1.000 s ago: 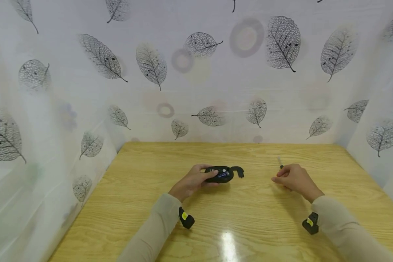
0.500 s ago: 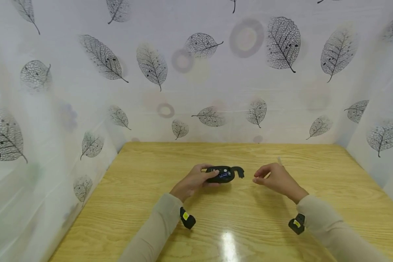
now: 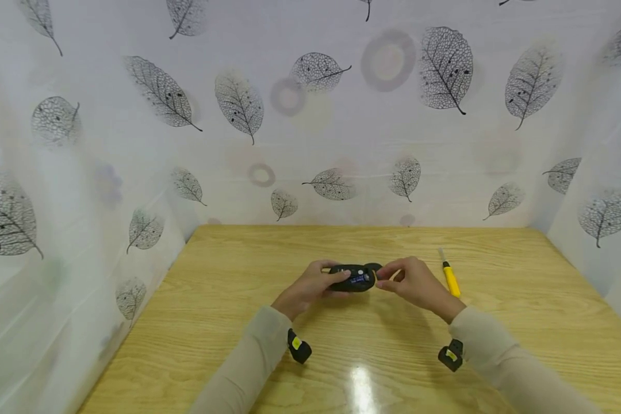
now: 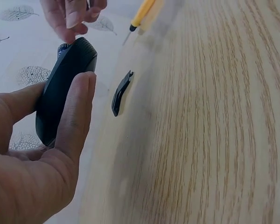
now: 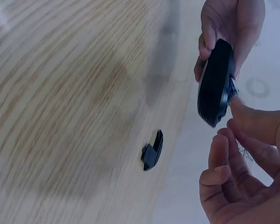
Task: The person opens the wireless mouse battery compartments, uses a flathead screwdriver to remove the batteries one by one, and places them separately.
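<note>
My left hand [image 3: 310, 284] grips a black oval device [image 3: 353, 278] with a blue patch on its face, holding it just above the wooden table [image 3: 269, 322]. In the left wrist view the thumb and fingers wrap the device [image 4: 65, 88] from both sides. My right hand [image 3: 409, 282] has come to the device's right end, and its thumb and fingertip pinch that end [image 5: 214, 84]. A small black curved piece [image 4: 122, 93] lies loose on the table under the device, also seen in the right wrist view [image 5: 152, 150].
A yellow-handled screwdriver [image 3: 450, 278] lies on the table just right of my right hand, tip pointing away. Leaf-patterned white walls [image 3: 310, 115] close the table in at the back and both sides.
My right hand let go of the yellow screwdriver, left it on the table and moved left to the device's end. The left hand kept its hold almost unmoved.
</note>
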### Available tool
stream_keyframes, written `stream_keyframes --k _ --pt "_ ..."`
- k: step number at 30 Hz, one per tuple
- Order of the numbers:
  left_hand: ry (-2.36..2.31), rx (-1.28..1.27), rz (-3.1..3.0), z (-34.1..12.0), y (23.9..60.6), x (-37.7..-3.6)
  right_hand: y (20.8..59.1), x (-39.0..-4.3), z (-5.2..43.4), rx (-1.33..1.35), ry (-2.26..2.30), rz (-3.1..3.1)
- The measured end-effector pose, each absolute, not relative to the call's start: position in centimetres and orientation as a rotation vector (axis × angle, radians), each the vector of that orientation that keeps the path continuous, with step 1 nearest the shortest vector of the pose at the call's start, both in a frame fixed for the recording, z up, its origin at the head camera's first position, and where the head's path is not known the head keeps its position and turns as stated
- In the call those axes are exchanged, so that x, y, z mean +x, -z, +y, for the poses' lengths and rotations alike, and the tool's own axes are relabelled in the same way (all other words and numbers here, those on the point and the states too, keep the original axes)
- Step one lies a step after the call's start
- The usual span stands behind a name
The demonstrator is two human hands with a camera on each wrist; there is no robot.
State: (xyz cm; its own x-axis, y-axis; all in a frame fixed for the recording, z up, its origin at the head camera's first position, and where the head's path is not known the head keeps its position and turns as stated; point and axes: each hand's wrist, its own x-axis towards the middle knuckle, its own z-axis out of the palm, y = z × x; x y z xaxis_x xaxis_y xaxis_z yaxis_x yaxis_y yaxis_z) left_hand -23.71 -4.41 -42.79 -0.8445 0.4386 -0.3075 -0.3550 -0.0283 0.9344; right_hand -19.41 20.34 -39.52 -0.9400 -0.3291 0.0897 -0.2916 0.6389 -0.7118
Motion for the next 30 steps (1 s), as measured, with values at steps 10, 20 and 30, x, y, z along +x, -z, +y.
stream_keyframes --k 10,20,30 --pt "-1.927 0.116 1.717 -4.0 43.0 -23.8 39.9 -19.8 18.5 -0.503 1.212 2.849" --pt "-1.931 0.114 1.728 -3.9 43.1 -23.7 40.2 -19.9 18.0 -0.491 1.174 2.932" --pt "-1.933 0.106 1.729 -3.8 43.2 -23.8 40.3 -20.0 18.3 -0.493 1.175 2.934"
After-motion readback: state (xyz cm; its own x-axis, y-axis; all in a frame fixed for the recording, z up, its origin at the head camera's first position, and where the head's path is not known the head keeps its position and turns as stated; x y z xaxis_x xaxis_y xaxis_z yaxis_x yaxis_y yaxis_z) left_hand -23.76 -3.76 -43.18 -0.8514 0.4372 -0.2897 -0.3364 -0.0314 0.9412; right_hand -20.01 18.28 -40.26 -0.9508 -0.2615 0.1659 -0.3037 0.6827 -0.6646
